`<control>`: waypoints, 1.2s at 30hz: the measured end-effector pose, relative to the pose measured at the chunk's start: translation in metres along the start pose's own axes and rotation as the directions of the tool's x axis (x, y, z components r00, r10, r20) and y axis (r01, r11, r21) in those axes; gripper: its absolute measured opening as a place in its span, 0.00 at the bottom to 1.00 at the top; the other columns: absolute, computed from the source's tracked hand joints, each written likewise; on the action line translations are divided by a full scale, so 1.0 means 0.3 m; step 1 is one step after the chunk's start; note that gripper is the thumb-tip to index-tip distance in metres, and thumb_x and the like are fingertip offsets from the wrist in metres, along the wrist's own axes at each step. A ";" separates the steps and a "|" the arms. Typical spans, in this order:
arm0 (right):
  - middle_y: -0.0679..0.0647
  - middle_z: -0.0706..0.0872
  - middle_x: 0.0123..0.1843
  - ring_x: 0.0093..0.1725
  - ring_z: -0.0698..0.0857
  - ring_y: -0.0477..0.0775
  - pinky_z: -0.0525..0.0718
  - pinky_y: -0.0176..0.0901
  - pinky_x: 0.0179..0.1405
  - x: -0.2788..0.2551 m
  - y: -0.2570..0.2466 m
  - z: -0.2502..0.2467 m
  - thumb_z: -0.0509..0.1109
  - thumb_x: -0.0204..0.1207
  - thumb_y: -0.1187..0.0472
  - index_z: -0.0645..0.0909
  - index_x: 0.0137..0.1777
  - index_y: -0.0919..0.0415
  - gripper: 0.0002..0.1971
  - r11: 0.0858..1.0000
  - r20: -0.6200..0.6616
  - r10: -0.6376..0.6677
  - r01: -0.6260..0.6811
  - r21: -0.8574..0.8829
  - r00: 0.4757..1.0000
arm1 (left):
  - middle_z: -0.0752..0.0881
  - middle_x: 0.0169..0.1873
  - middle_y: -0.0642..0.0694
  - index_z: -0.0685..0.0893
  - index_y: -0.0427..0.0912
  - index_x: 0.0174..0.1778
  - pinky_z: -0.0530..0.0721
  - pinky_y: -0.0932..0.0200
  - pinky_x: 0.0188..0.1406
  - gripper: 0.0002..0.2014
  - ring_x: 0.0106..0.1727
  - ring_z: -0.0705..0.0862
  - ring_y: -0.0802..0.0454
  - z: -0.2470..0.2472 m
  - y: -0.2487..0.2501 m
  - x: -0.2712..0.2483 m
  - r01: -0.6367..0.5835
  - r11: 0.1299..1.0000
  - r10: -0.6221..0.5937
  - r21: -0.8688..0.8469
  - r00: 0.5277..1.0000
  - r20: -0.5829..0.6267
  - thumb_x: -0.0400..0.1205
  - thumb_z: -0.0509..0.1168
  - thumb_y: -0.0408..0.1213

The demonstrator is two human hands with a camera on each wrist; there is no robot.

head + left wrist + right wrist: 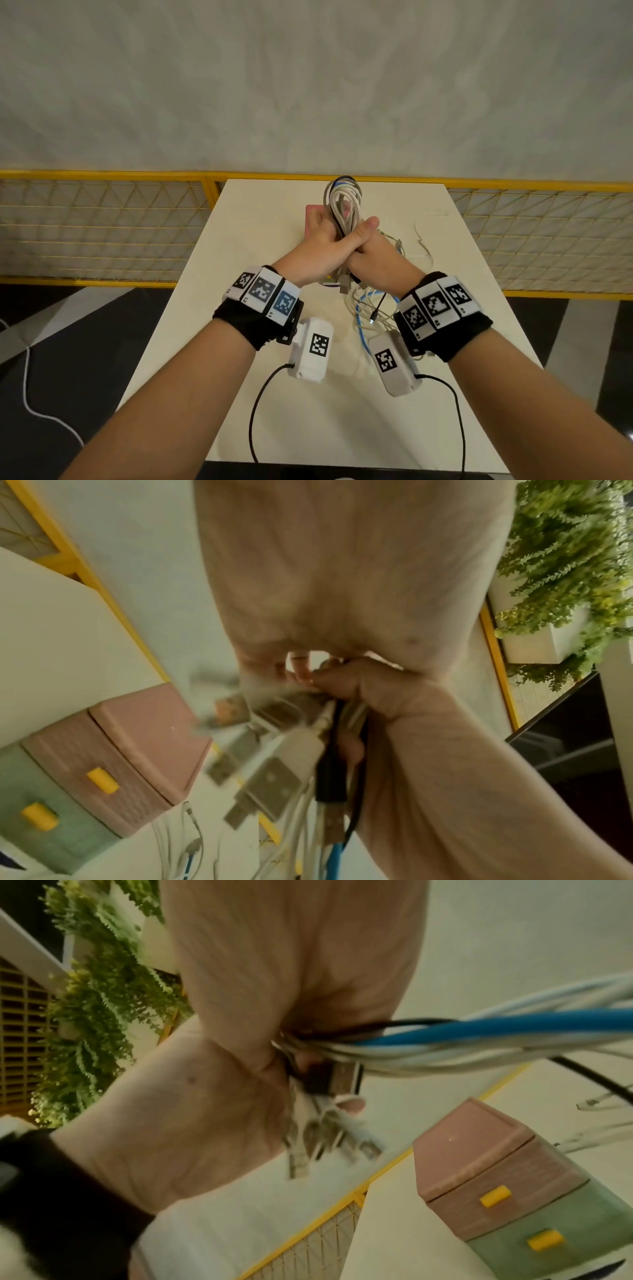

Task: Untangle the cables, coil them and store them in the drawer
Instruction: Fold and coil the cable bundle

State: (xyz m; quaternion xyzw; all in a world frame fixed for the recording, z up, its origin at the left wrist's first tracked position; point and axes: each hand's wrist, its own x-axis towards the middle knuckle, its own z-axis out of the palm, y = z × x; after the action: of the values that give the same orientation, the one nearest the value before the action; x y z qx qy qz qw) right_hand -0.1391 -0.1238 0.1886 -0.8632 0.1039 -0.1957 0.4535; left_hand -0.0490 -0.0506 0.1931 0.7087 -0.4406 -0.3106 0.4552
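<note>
place: indoor staged work area | cues: white table [260,394]; yellow mesh fence [102,226]; leafy planters [561,569]

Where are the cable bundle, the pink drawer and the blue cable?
cable bundle [343,205], head view, on the white loops above the hands.
pink drawer [514,1180], right wrist view, on its front face above the yellow handle.
blue cable [496,1027], right wrist view, on its straight middle run.

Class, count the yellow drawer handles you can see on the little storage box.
2: one yellow handle on the pink drawer, one on the green drawer below it. Others may be hidden beyond the frame.
</note>
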 end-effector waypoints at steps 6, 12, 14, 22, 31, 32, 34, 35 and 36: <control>0.59 0.84 0.48 0.43 0.84 0.44 0.85 0.38 0.40 0.007 -0.008 -0.005 0.59 0.76 0.78 0.75 0.61 0.66 0.16 1.000 0.015 0.009 -0.009 0.010 1.000 | 0.81 0.58 0.47 0.85 0.71 0.44 0.77 0.44 0.73 0.12 0.69 0.78 0.48 0.002 0.007 0.002 -0.102 0.988 0.084 -0.115 0.984 -0.154 0.68 0.71 0.66; 0.68 0.79 0.58 0.52 0.86 0.64 0.86 0.59 0.46 -0.001 -0.002 -0.026 0.68 0.67 0.78 0.70 0.69 0.65 0.28 0.939 0.200 0.101 -0.160 0.304 0.975 | 0.87 0.53 0.53 0.88 0.63 0.51 0.75 0.43 0.73 0.08 0.67 0.80 0.47 0.022 -0.015 0.027 -0.244 0.958 0.183 -0.151 0.925 -0.332 0.81 0.64 0.52; 0.57 0.68 0.71 0.68 0.78 0.64 0.85 0.56 0.58 0.014 0.012 -0.035 0.70 0.62 0.74 0.66 0.76 0.58 0.39 0.957 0.165 0.094 -0.135 0.257 0.982 | 0.88 0.53 0.43 0.87 0.53 0.61 0.82 0.52 0.65 0.14 0.57 0.87 0.52 0.025 -0.019 0.038 -0.296 0.931 0.203 -0.214 0.906 -0.371 0.82 0.63 0.48; 0.56 0.58 0.72 0.58 0.82 0.42 0.85 0.43 0.59 0.041 0.071 -0.087 0.76 0.64 0.71 0.65 0.71 0.59 0.36 0.988 -0.022 0.143 -0.141 0.062 0.989 | 0.92 0.49 0.48 0.93 0.49 0.40 0.84 0.62 0.57 0.21 0.55 0.89 0.56 0.011 -0.004 0.056 -0.286 0.889 0.110 -0.359 0.893 -0.437 0.90 0.56 0.44; 0.47 0.81 0.35 0.26 0.76 0.40 0.73 0.39 0.31 0.001 0.182 -0.003 0.61 0.79 0.67 0.79 0.43 0.52 0.10 0.948 -0.029 0.241 -0.241 -0.208 0.970 | 0.66 0.15 0.51 0.74 0.43 0.34 0.77 0.55 0.26 0.18 0.16 0.67 0.55 -0.076 0.051 0.075 -0.393 0.740 0.102 -0.546 0.868 -0.486 0.89 0.56 0.45; 0.46 0.80 0.30 0.22 0.75 0.39 0.72 0.37 0.28 -0.010 0.194 -0.001 0.62 0.80 0.66 0.78 0.39 0.49 0.12 0.950 -0.020 0.247 -0.246 -0.190 0.969 | 0.65 0.15 0.52 0.75 0.43 0.34 0.71 0.60 0.22 0.18 0.15 0.63 0.56 -0.084 0.053 0.075 -0.382 0.713 0.082 -0.588 0.878 -0.471 0.89 0.57 0.46; 0.48 0.77 0.28 0.21 0.74 0.39 0.76 0.38 0.25 -0.031 0.220 -0.004 0.64 0.81 0.63 0.80 0.40 0.52 0.10 0.952 -0.025 0.278 -0.279 -0.128 0.960 | 0.63 0.13 0.52 0.75 0.42 0.34 0.64 0.63 0.17 0.18 0.14 0.59 0.57 -0.106 0.055 0.068 -0.374 0.677 0.090 -0.634 0.897 -0.434 0.89 0.57 0.46; 0.49 0.76 0.28 0.22 0.74 0.40 0.79 0.40 0.24 -0.038 0.227 -0.012 0.65 0.81 0.62 0.83 0.43 0.57 0.06 0.948 -0.027 0.303 -0.304 -0.098 0.953 | 0.63 0.13 0.52 0.76 0.42 0.34 0.62 0.64 0.16 0.18 0.13 0.58 0.57 -0.116 0.051 0.063 -0.373 0.681 0.115 -0.630 0.905 -0.410 0.89 0.57 0.46; 0.48 0.77 0.28 0.23 0.75 0.43 0.82 0.41 0.25 -0.044 0.229 -0.024 0.67 0.80 0.61 0.84 0.46 0.61 0.05 0.941 -0.030 0.331 -0.332 -0.062 0.943 | 0.62 0.13 0.52 0.76 0.42 0.34 0.61 0.64 0.16 0.18 0.13 0.58 0.57 -0.126 0.043 0.057 -0.364 0.699 0.140 -0.615 0.914 -0.382 0.89 0.57 0.45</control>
State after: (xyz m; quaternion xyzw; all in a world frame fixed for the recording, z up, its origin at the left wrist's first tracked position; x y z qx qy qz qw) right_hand -0.1542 -0.1635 0.1324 -0.8460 0.2584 -0.1214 0.4503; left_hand -0.0143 -0.0547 0.2193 0.4659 -0.3159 -0.2690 0.7816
